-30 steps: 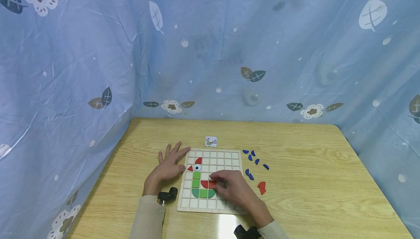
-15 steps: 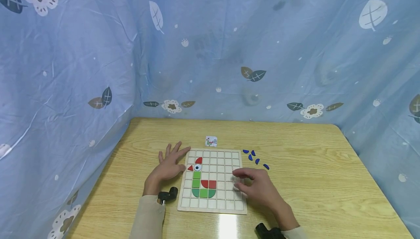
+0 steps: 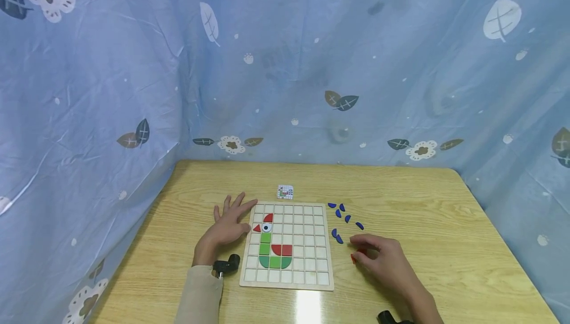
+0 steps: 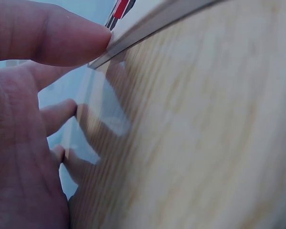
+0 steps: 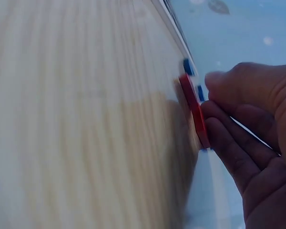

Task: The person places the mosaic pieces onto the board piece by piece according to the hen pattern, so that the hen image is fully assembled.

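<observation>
My left hand point(image 3: 228, 225) rests at the left edge of a wooden grid board point(image 3: 307, 278), fingers spread. Its thumb point(image 4: 81, 40) touches the board's side in the left wrist view. Over on the right, my right hand point(image 3: 392, 262) reaches over loose red pieces point(image 3: 354, 258), which it partly covers. The right wrist view shows a red piece point(image 5: 194, 112) on the table right at its fingertips, with the thumb apart from the fingers. On the board lie light green squares point(image 3: 265, 238), dark green quarter-rounds point(image 3: 264, 261), red pieces point(image 3: 287, 250) and an eye piece point(image 3: 266, 227), forming a bird.
Several loose blue half-round pieces point(image 3: 340, 239) lie right of the board, close to my right hand. A small card point(image 3: 285, 192) with a bird pattern sits behind the board. A blue patterned cloth point(image 3: 294, 91) hangs around the wooden table point(image 3: 427, 215).
My right hand has left the red square on the board and moved right, past the board's edge, to the loose red pieces. My left hand has stayed in place.
</observation>
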A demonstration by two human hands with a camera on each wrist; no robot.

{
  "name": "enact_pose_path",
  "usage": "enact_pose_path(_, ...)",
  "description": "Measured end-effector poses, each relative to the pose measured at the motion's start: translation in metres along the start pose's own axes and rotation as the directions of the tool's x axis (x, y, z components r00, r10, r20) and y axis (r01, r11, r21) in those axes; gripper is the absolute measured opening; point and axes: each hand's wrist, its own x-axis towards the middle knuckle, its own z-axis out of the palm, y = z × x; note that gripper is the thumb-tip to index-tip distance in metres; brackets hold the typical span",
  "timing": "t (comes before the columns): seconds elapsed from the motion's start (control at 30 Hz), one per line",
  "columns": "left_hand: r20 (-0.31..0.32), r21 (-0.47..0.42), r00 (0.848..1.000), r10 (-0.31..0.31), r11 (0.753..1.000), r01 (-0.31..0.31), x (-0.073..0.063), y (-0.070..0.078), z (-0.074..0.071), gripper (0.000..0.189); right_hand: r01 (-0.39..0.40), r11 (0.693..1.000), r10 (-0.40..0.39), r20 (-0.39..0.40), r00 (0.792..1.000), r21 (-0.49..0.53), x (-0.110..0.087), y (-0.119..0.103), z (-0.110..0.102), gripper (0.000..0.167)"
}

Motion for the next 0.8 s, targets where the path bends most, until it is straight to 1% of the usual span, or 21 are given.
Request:
enact_pose_path(0.13,-0.003,0.001,1.0,-0.005,1.0,0.005,0.0,0.0,0.0,0.083,-0.011,0.999,0.009,-0.051,0.999,-0.03,-0.007,0.006,-0.01,0.037)
enact_pose_path(0.27,-0.01,0.006,1.0,-0.009,1.0,0.009,0.0,-0.001,0.001,0.083,-0.05,0.995,0.042,-0.09,0.995,-0.088,-0.013,0.01,-0.021,0.04)
enact_pose_path(0.53,-0.017,0.01,1.0,-0.002,1.0,0.002,0.0,-0.001,0.002,0.083,-0.078,0.985,0.052,-0.166,0.985,-0.155,-0.022,0.02,-0.037,0.039)
enact_pose_path(0.63,-0.016,0.007,1.0,-0.001,1.0,0.001,0.0,-0.001,0.002,0.082,-0.102,0.976,0.069,-0.175,0.982,-0.191,-0.025,0.024,-0.042,0.04)
enact_pose_path(0.7,-0.017,0.004,1.0,-0.002,1.0,0.002,0.0,-0.001,0.001,0.082,-0.101,0.975,0.068,-0.166,0.984,-0.198,-0.026,0.026,-0.043,0.04)
enact_pose_path(0.8,-0.019,0.006,1.0,-0.003,1.0,0.004,0.0,-0.001,0.001,0.082,-0.054,0.981,0.027,-0.143,0.989,-0.184,-0.027,0.028,-0.042,0.042)
